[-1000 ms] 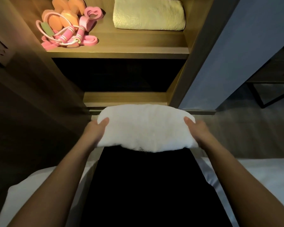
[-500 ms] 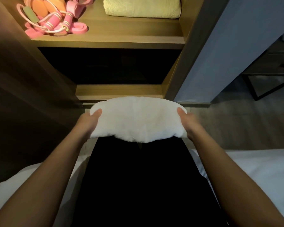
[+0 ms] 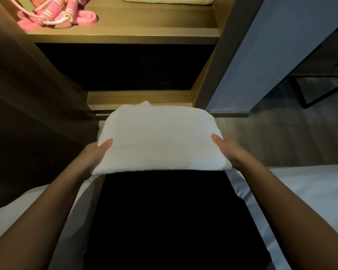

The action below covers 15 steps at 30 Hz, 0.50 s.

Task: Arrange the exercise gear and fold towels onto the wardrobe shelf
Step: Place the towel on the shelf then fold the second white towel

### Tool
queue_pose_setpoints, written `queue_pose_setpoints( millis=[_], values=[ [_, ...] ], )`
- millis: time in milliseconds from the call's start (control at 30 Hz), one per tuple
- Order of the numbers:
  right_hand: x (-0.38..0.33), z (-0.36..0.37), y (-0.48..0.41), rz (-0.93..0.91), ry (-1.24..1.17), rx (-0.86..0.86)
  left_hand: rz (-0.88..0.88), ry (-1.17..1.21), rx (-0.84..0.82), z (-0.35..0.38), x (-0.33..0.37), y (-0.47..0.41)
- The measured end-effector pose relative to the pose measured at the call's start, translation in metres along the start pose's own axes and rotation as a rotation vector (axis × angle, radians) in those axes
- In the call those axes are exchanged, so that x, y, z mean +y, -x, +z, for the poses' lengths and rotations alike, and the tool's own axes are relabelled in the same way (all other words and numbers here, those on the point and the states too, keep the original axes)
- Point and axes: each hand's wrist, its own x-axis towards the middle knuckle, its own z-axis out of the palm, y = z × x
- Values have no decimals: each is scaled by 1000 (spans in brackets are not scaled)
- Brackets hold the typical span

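Folded white towel [image 3: 160, 139] at frame centre, left hand [image 3: 95, 152] grasping its left edge, right hand [image 3: 227, 150] grasping its right edge, lit wardrobe shelf [image 3: 144, 26] above, pink exercise gear [image 3: 57, 14] upper left, yellow towel [image 3: 166, 0] at top, white bed [image 3: 300, 191] below

Folded towel [image 3: 160, 139] between left hand [image 3: 95, 153] and right hand [image 3: 229, 151], below shelf [image 3: 125, 34] with exercise gear [image 3: 53, 12] left, second towel [image 3: 166, 0] right.
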Motion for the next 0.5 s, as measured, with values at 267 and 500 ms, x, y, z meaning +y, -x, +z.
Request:
queue_pose_setpoints(
  millis=[267, 500],
  values=[
    [37, -6, 42, -124, 123, -103, -80, -159, -222, -27, -33, 36],
    [-19, -8, 4, 62, -300, -81, -81, 99, -60, -8, 26, -13]
  ],
)
